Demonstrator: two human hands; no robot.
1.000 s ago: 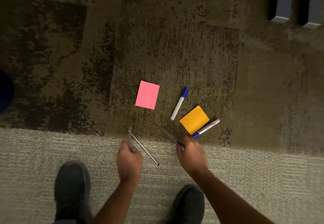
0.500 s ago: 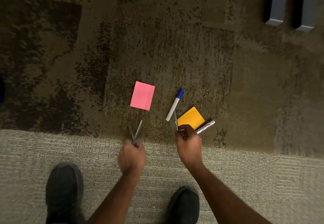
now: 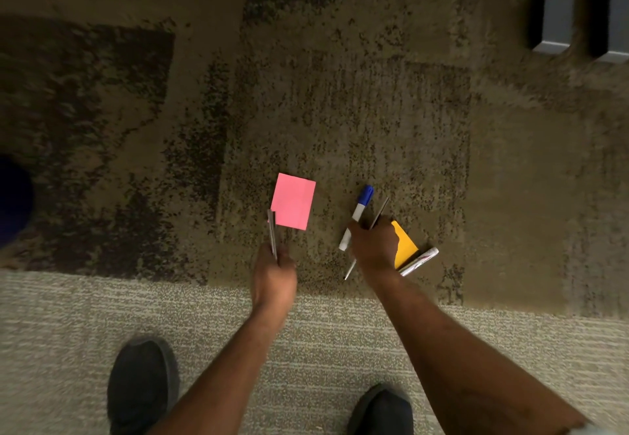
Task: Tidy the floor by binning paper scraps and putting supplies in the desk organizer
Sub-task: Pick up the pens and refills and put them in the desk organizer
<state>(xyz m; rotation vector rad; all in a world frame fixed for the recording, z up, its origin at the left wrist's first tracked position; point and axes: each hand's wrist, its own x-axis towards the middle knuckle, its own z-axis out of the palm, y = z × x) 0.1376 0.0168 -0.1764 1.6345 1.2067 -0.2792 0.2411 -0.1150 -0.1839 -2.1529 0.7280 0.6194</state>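
On the carpet lie a pink sticky note [image 3: 294,201], a blue-capped white marker [image 3: 358,214], an orange sticky note [image 3: 405,246] and a second marker [image 3: 419,261] at the orange note's lower right edge. My left hand [image 3: 274,273] grips thin grey pens [image 3: 272,237] that point up toward the pink note's lower left corner. My right hand [image 3: 374,245] holds a thin dark pen [image 3: 378,213] and hovers over the marker's lower end, covering part of the orange note.
Two dark shoes [image 3: 143,383] [image 3: 381,407] stand on the light striped carpet at the bottom. Grey furniture legs [image 3: 554,5] rise at the top right. A dark blue object [image 3: 13,203] sits at the left edge.
Both hands have moved forward. The left hand's pens came together and now reach the pink note. The right hand moved up onto the blue-capped marker and the orange note.
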